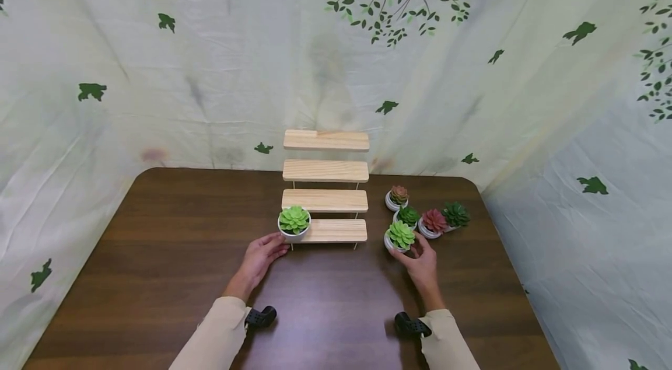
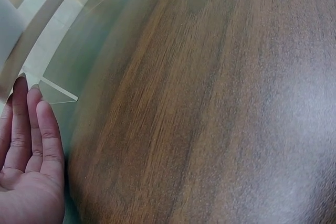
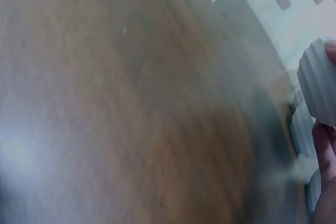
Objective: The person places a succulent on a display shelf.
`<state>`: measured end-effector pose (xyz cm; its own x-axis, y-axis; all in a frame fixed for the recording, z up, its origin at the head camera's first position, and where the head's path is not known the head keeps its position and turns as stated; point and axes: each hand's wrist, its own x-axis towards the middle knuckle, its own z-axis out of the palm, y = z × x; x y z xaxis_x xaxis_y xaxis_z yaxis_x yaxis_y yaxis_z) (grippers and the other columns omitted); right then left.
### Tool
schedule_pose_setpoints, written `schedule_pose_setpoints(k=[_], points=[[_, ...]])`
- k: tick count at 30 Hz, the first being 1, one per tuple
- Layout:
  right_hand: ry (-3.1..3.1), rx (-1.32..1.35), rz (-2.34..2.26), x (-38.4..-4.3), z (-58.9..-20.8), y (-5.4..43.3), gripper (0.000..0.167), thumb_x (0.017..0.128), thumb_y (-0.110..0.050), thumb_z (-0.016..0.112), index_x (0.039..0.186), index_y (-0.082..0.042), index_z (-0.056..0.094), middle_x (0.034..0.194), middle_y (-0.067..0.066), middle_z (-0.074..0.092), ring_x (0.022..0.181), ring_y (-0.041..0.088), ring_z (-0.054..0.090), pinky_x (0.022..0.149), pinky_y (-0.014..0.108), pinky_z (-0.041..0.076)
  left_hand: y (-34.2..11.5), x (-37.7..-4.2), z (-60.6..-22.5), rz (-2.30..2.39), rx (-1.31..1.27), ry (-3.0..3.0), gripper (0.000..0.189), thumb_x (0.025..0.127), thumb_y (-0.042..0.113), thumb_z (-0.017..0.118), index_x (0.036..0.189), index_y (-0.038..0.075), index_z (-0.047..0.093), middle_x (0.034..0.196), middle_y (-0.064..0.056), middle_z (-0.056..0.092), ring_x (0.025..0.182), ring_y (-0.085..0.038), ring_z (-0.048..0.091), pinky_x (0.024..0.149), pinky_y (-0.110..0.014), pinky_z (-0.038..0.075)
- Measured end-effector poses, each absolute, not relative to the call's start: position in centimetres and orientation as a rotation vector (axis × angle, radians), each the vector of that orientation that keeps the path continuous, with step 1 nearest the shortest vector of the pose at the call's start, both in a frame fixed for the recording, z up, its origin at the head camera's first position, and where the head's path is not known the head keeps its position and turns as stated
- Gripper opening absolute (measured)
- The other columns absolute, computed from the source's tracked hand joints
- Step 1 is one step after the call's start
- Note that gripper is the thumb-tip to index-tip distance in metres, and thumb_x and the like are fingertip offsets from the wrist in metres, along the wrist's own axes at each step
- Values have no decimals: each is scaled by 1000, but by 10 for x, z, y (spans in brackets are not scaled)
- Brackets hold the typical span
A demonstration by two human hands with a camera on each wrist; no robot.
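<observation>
Along the near side of a dark brown wood-grain table [image 1: 325, 300], your two cream fabric sleeves [image 1: 210, 338] are reaching forward, and a black wrist-worn device [image 1: 261, 317] is sitting on the inner side of each wrist. Beyond the right cuff, your right hand [image 1: 422, 262] is pinching, between thumb and fingers, a ribbed white pot with a bright green rosette succulent [image 1: 401, 236]; I cannot tell whether its base is touching the tabletop. Opposite it, your left hand [image 1: 261, 258] is holding its fingers extended and close together at the left end of a four-tier pale wooden stand [image 1: 338, 231]; I cannot tell whether the fingertips are touching the wood. Just beyond them, a round white pot with a light green rosette succulent [image 1: 294, 221] is standing on the left end of the lowest tier. The three higher tiers are rising behind it.

Right of the stand, a white pot with a dark green succulent [image 1: 408, 216] is standing just behind your pinched pot. Beside it, a white pot with a red succulent [image 1: 433, 222] is sitting, and a bushy dark green succulent [image 1: 456, 214] is standing to its right. Farther back, a white pot with a reddish-brown succulent [image 1: 398, 195] is resting. Past the table, a white leaf-printed curtain [image 1: 252, 66] is hanging.
</observation>
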<state>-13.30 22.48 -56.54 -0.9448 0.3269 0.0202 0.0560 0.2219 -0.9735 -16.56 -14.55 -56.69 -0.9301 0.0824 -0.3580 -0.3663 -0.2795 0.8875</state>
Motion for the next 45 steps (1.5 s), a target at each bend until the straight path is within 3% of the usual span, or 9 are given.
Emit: schedule_pose_setpoints(k=[5, 8, 18, 25, 34, 38, 45], points=[[-2244, -312, 1836, -138, -556, 213, 69, 70, 4, 82, 131, 8, 49, 132, 24, 50, 117, 31, 51, 105, 42, 41, -146, -165, -568, 2282, -371, 1688, 44, 98, 7, 54, 131, -19, 41, 93, 1, 66, 83, -10, 65, 81, -23, 55], [-2220, -271, 1854, -141, -548, 205, 69, 70, 5, 81, 131, 9, 49, 132, 25, 50, 120, 34, 50, 107, 47, 38, -146, -166, -568, 2278, -369, 1695, 44, 98, 8, 55, 131, -18, 42, 94, 1, 66, 84, -10, 65, 81, -23, 55], [-2227, -140, 1863, -147, -529, 177, 67, 69, 6, 82, 129, 9, 51, 130, 25, 53, 122, 34, 51, 106, 47, 40, -145, -167, -570, 2286, -343, 1699, 42, 98, 6, 53, 130, -19, 42, 92, 2, 66, 82, -9, 65, 80, -22, 55], [-2281, -16, 1867, -140, -491, 150, 62, 70, 9, 80, 125, 13, 52, 126, 28, 55, 117, 36, 53, 102, 51, 42, -147, -166, -569, 2295, -335, 1678, 40, 98, 5, 52, 130, -18, 42, 90, 2, 66, 82, -8, 65, 81, -22, 54], [-2288, 131, 1890, -148, -488, 127, 57, 69, 12, 78, 121, 15, 53, 122, 31, 56, 116, 39, 53, 101, 50, 43, -146, -165, -571, 2344, -343, 1644, 27, 97, 4, 55, 118, -12, 54, 88, 2, 67, 81, -11, 65, 79, -23, 55], [-2327, 152, 1862, -148, -488, 117, 57, 70, 9, 80, 120, 14, 54, 121, 30, 57, 114, 41, 54, 99, 53, 44, -145, -166, -572, 2343, -344, 1650, 30, 97, 3, 55, 120, -15, 53, 90, 0, 67, 82, -12, 66, 78, -23, 55], [-2354, 140, 1987, -150, -493, 102, 61, 72, 6, 80, 126, 11, 53, 127, 28, 54, 115, 40, 55, 99, 50, 45, -145, -167, -572, 2329, -369, 1655, 37, 97, 4, 53, 126, -18, 46, 91, 0, 66, 82, -11, 65, 79, -23, 55]])
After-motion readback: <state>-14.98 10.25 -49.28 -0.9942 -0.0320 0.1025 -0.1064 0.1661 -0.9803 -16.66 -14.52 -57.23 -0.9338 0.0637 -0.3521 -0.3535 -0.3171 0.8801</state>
